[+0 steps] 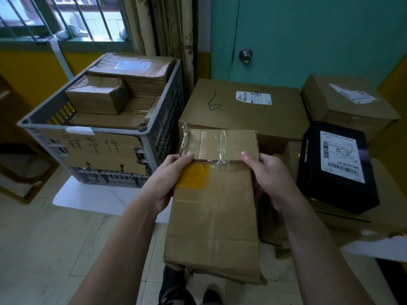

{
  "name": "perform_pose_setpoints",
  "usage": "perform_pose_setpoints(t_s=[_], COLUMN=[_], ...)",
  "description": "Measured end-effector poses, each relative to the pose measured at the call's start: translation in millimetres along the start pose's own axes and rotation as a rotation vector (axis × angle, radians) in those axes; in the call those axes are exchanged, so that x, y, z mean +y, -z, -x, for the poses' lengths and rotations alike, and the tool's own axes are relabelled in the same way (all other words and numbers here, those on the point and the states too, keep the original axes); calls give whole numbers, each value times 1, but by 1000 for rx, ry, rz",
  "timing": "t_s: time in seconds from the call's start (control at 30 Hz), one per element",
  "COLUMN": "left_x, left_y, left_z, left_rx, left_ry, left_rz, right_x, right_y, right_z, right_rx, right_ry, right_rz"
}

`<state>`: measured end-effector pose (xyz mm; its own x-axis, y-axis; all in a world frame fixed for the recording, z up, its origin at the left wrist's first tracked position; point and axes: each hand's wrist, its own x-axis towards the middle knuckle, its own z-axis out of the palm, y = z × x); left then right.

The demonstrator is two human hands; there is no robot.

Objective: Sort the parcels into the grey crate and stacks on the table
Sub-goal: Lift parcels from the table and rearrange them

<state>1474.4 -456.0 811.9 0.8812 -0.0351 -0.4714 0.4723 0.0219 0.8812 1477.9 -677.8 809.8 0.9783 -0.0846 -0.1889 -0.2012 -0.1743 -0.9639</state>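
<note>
The parcel point(213, 216), a worn brown cardboard box, sits in the lower middle of the frame, held up between my two hands. My left hand point(167, 183) grips its left edge near the top, with the thumb laid over the front face just beside an orange patch point(193, 175) and the other fingers curled behind, out of sight. My right hand point(271, 179) holds the right edge at the same height, thumb tip on the fold of the open flap point(220, 144), fingers wrapped round the side. The flap stands up above my thumbs, its left corner torn, with clear tape point(222, 139) across it. The grey crate point(167, 119) stands at the upper left, apart from the parcel, holding several brown boxes point(97, 97), with a hand-lettered cardboard sign point(99, 150) on its near wall. Behind the parcel, at the centre, lies a large box point(242, 115) marked 6. A black box point(337, 168) with a white label lies at the right, near my right hand.
</note>
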Motion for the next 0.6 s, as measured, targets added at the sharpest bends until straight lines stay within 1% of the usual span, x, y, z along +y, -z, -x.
perform_pose_setpoints(t_s=[0.07,0.13,0.23,0.4,0.5,0.6], left_x=[-4,-6,-4,-1,2,3], left_y=[-1,-2,-5,-6,-5,-7], left_z=[2,5,7,8,14,22], left_rx=[-36,-50,0,15,5,-33], left_ry=[-63,-129,-185,-206,-244,-292], left_rz=[-32,-134,-234,-212,-181,-153], right_x=[2,4,10,13,11,7], right_y=[2,4,5,5,8,9], right_z=[3,7,14,20,24,29], right_rx=[-11,-24,-54,-95,-76,-41], right_ry=[18,35,35,54,85,159], right_rz=[-37,-71,-99,-124,-151,-162])
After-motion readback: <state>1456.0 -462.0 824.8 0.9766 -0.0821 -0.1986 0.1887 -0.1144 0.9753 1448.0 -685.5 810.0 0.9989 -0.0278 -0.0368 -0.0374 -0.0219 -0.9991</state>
